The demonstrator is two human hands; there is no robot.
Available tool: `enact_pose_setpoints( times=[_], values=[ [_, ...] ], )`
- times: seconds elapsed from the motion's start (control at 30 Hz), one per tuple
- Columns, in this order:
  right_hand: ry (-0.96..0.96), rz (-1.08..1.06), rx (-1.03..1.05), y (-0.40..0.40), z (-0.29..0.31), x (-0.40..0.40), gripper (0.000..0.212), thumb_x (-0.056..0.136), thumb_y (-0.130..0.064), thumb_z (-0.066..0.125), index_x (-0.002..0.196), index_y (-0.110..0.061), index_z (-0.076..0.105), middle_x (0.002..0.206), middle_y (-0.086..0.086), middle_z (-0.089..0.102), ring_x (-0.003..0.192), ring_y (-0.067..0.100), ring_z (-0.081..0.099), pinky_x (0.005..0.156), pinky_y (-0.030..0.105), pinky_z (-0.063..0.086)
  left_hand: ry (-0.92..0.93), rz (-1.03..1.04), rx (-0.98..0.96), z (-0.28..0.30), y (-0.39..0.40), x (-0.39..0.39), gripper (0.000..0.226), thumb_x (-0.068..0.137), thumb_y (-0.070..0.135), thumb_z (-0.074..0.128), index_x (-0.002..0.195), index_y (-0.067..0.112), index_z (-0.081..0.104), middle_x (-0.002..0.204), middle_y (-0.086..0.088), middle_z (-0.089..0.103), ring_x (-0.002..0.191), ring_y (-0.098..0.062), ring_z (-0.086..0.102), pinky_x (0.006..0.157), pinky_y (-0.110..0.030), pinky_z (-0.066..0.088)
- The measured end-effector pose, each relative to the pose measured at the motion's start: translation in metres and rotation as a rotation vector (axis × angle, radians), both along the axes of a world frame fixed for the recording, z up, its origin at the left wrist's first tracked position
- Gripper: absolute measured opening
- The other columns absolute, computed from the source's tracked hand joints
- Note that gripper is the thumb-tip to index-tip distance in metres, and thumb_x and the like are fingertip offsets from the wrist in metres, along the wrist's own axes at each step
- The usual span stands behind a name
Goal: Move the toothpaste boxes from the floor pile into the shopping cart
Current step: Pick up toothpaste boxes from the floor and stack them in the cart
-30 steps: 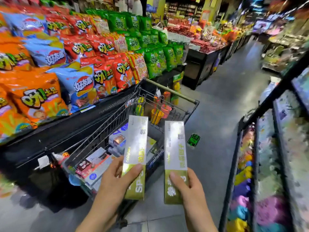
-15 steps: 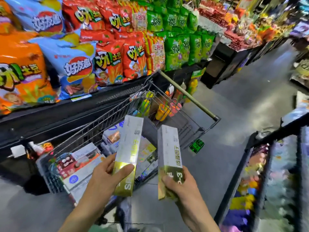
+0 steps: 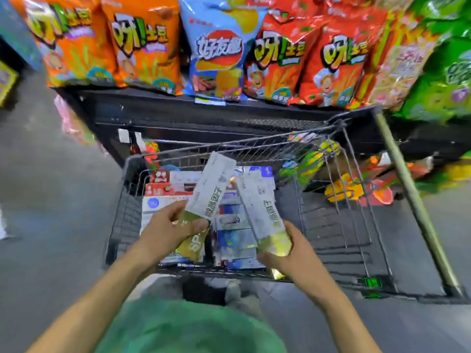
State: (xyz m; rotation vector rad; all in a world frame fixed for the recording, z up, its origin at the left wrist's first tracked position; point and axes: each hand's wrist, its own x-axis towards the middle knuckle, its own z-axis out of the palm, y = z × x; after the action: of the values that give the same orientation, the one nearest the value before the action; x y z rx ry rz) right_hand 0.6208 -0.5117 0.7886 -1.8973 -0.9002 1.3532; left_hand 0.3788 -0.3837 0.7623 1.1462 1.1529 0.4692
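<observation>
Each of my hands holds one white-and-gold toothpaste box over the wire shopping cart [image 3: 377, 253]. My left hand [image 3: 167, 231] grips the gold end of the left box [image 3: 212, 186], which tilts up to the right. My right hand [image 3: 290, 258] grips the gold end of the right box [image 3: 260, 205], which leans up to the left. Both boxes hang above several toothpaste boxes [image 3: 230, 234] that lie stacked in the cart's left half. The floor pile is out of view.
A black shelf [image 3: 204, 115] loaded with orange, blue, red and green snack bags [image 3: 142, 42] stands just behind the cart. The cart's handle bar [image 3: 410, 189] runs down the right side, with colourful goods [image 3: 354, 189] near it. Grey floor [image 3: 51, 200] lies to the left.
My view has swung down and left to look straight into the cart. Both hands have carried their boxes forward from beside the cart to over its basket, tilting them toward each other.
</observation>
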Motion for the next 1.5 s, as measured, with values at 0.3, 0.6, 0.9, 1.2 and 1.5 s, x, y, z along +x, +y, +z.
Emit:
enact_pose_setpoints(
  times=[0.3, 0.6, 0.9, 1.2, 1.5],
  values=[
    [-0.5, 0.942, -0.14, 0.044, -0.092, 0.073, 0.093, 0.067, -0.04, 0.076, 0.15, -0.03, 0.034, 0.146, -0.006, 0.051, 0.13, 0.017, 0.052, 0.1, 0.03, 0.046, 0.111, 0.334, -0.073, -0.047, -0.048, -0.012, 0.073, 0.055, 0.046, 0.096, 0.119, 0.025, 0.069, 0.105, 0.005, 0.078, 0.096, -0.017, 0.074, 0.08, -0.029, 0.055],
    [-0.647, 1.439, -0.306, 0.092, -0.192, 0.068, 0.087, 0.069, -0.047, 0.07, 0.148, -0.022, 0.042, 0.136, 0.01, 0.054, 0.127, 0.03, 0.052, 0.097, 0.037, 0.048, 0.084, 0.458, -0.084, -0.098, -0.06, -0.024, 0.061, 0.06, 0.043, 0.093, 0.114, 0.027, 0.069, 0.104, 0.008, 0.078, 0.098, -0.018, 0.072, 0.083, -0.033, 0.057],
    [-0.911, 1.452, -0.167, 0.056, -0.255, 0.078, 0.074, 0.075, -0.03, 0.068, 0.142, -0.012, 0.042, 0.128, 0.014, 0.052, 0.115, 0.039, 0.052, 0.089, 0.042, 0.048, 0.123, 0.416, -0.104, -0.139, -0.065, -0.023, 0.097, 0.051, 0.064, 0.09, 0.135, 0.025, 0.061, 0.117, 0.004, 0.074, 0.107, -0.018, 0.071, 0.088, -0.039, 0.057],
    [-1.07, 1.343, -0.229, 0.044, -0.277, 0.078, 0.076, 0.087, -0.035, 0.068, 0.15, -0.017, 0.029, 0.146, 0.014, 0.039, 0.128, 0.036, 0.043, 0.1, 0.043, 0.044, 0.171, 0.373, -0.11, -0.15, -0.054, -0.013, 0.087, 0.061, 0.048, 0.093, 0.138, 0.029, 0.057, 0.115, -0.001, 0.072, 0.091, -0.012, 0.074, 0.07, -0.029, 0.062],
    [-1.102, 1.201, -0.052, 0.056, -0.273, 0.067, 0.054, 0.085, -0.051, 0.071, 0.124, -0.017, 0.055, 0.116, 0.01, 0.059, 0.104, 0.036, 0.059, 0.083, 0.043, 0.051, 0.282, 0.114, -0.038, -0.182, -0.014, -0.046, 0.087, 0.057, 0.066, 0.082, 0.137, 0.051, 0.051, 0.12, 0.007, 0.07, 0.109, -0.016, 0.067, 0.096, -0.045, 0.056]
  ],
)
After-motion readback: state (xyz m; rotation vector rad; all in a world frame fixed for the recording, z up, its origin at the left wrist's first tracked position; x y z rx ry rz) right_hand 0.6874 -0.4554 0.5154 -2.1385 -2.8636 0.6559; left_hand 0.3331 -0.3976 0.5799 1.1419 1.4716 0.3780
